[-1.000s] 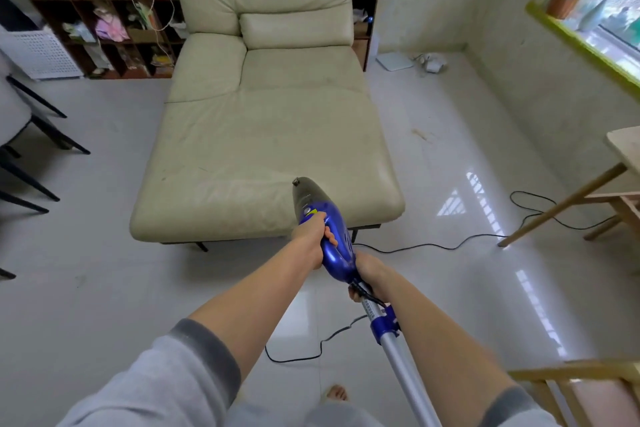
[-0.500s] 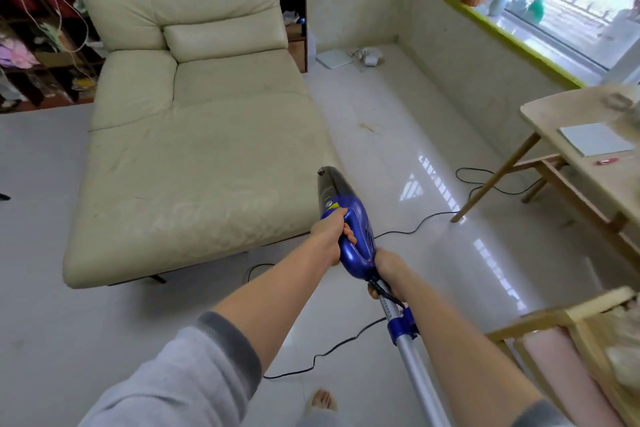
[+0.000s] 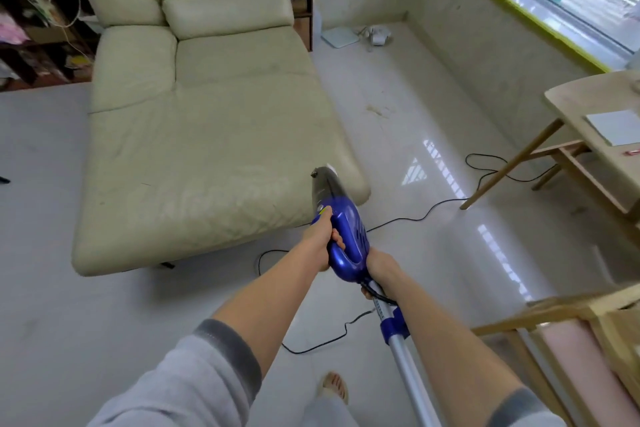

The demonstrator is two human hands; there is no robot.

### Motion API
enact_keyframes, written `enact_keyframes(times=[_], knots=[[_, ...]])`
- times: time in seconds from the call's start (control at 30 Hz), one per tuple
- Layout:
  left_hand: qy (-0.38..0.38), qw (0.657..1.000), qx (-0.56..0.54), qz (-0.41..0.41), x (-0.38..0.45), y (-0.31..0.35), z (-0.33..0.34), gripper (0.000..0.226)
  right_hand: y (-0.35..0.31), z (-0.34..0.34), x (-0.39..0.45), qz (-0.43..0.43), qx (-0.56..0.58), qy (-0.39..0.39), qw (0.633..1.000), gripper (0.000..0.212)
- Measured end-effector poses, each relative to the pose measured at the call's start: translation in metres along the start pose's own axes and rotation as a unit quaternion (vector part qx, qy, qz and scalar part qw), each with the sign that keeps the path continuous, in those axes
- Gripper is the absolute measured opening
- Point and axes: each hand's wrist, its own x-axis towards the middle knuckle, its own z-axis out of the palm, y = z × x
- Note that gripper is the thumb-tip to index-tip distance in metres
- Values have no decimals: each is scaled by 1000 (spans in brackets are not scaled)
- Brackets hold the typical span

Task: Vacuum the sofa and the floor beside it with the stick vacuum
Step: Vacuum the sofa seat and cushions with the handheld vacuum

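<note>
A blue stick vacuum (image 3: 343, 232) is held out in front of me, its dark dust cup pointing at the near right corner of the cream sofa (image 3: 207, 135). My left hand (image 3: 320, 239) grips the blue handle near the yellow switch. My right hand (image 3: 375, 270) holds the vacuum's rear end where the silver tube (image 3: 412, 378) joins it. The tube runs back down toward me. The suction head is out of view. A smudge of dirt (image 3: 379, 111) lies on the glossy white floor (image 3: 415, 135) right of the sofa.
The black power cord (image 3: 426, 215) snakes across the floor from under the sofa toward a wooden table (image 3: 595, 121) at right. A wooden chair (image 3: 568, 322) stands close at lower right. White devices (image 3: 356, 35) lie by the far wall. Cluttered shelves (image 3: 38, 21) stand behind the sofa.
My view has swung right and closer: the sofa has shifted left in the frame and the table and window have come into sight. Both hands keep the same hold on the vacuum.
</note>
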Motion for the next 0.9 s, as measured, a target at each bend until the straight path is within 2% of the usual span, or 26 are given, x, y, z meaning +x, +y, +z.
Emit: enact_keyframes(times=[0.4, 0.77, 0.9], knots=[[26, 999, -39, 17, -22, 6, -148, 34, 0, 135, -45, 29, 8, -26, 999, 24], [32, 994, -97, 25, -52, -6, -270, 31, 5, 239, -94, 8, -56, -46, 997, 23], [41, 991, -127, 28, -62, -8, -311, 29, 5, 275, -103, -1, -92, -50, 995, 28]])
